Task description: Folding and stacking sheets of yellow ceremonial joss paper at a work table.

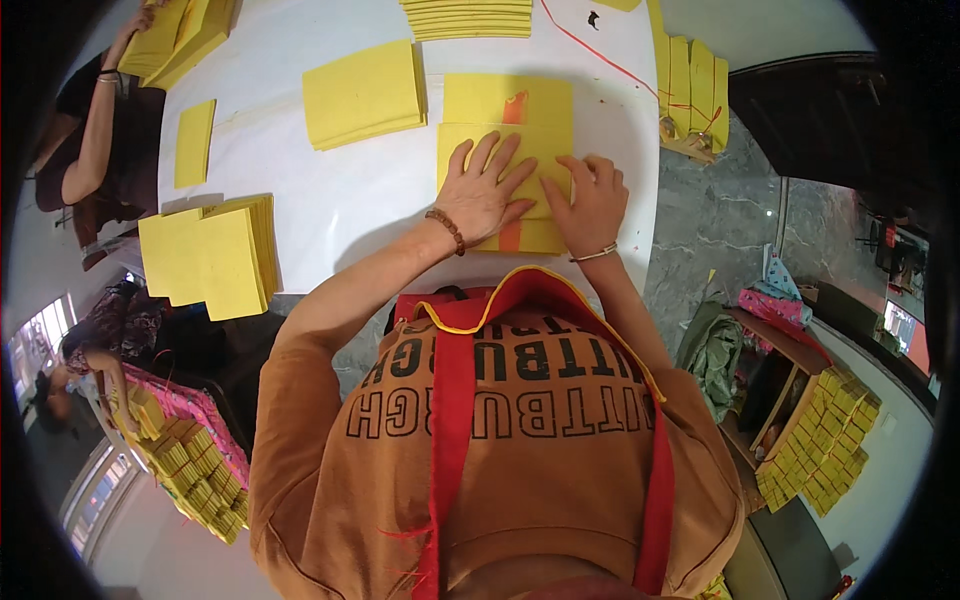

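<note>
In front of me on the white-covered table lies a folded sheet of yellow paper (548,100) with an orange-red stripe down its middle. My left hand (485,195) presses flat on it, fingers spread, a beaded bracelet at the wrist. Against the paper's right edge rests my right hand (592,208), its thumb apart from loosely bent fingers and nothing visible between them. A crease or flap edge crosses the paper just above my left fingertips. My hands cover part of its lower half.
Yellow paper stacks (363,95) lie left of my work, with another stack (235,255) at the near-left corner. More bundles (692,90) sit beyond the right edge. A co-worker's arm (95,140) reaches a pile at the far left. Shelves with yellow bundles (820,440) stand behind right.
</note>
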Demonstrator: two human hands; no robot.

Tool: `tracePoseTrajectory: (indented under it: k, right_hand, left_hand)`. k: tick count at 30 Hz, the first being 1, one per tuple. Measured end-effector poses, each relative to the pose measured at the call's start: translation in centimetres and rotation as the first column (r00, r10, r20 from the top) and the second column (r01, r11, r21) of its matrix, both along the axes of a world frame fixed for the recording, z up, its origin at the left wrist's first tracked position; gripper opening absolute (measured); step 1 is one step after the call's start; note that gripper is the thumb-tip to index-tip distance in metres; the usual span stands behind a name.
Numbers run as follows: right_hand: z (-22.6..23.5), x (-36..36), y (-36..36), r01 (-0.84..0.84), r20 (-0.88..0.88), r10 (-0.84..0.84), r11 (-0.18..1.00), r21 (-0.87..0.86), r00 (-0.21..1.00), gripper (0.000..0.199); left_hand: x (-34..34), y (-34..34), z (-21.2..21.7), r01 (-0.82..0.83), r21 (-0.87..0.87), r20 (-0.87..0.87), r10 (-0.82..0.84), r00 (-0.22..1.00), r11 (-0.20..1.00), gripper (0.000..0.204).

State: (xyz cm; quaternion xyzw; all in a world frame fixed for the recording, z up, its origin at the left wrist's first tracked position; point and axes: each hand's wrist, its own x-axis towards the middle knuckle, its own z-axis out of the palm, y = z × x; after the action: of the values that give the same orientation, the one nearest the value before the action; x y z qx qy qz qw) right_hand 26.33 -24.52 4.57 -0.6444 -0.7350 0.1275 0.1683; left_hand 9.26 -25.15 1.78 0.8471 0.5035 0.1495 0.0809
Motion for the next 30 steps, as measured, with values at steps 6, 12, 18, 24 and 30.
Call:
tracePoseTrajectory:
  k: [6,12,18,24,30]
  right_hand:
    - [-2.7,-2.3,1.2,-0.496,-0.086,0.508,0.859,0.128,0.857,0.059]
    - [-3.1,-3.0,1.1,-0.481,0.088,0.474,0.871,0.103,0.876,0.067]
    - [-3.2,-3.3,1.2,-0.489,0.209,0.465,0.869,0.078,0.86,0.07]
    - [-3.0,-0.7,3.2,-0.443,-0.66,0.352,0.896,0.032,0.664,0.056]
    - [-1.1,3.0,4.1,-0.145,-0.962,-0.236,0.956,-0.256,0.137,0.048]
  left_hand:
    - [-0.5,-0.1,-0.3,0.017,-0.03,-0.036,-0.018,0.999,0.999,0.049]
    - [-3.6,0.7,-0.5,0.004,-0.214,0.705,0.152,0.693,0.977,0.052]
    - [-3.9,-2.1,3.2,0.059,-0.057,0.346,-0.036,0.937,0.997,0.059]
    - [-2.4,-2.2,2.9,0.134,0.134,-0.147,-0.114,0.983,0.982,0.055]
    - [-2.9,0.8,2.5,0.101,0.006,-0.123,-0.1,0.987,0.995,0.043]
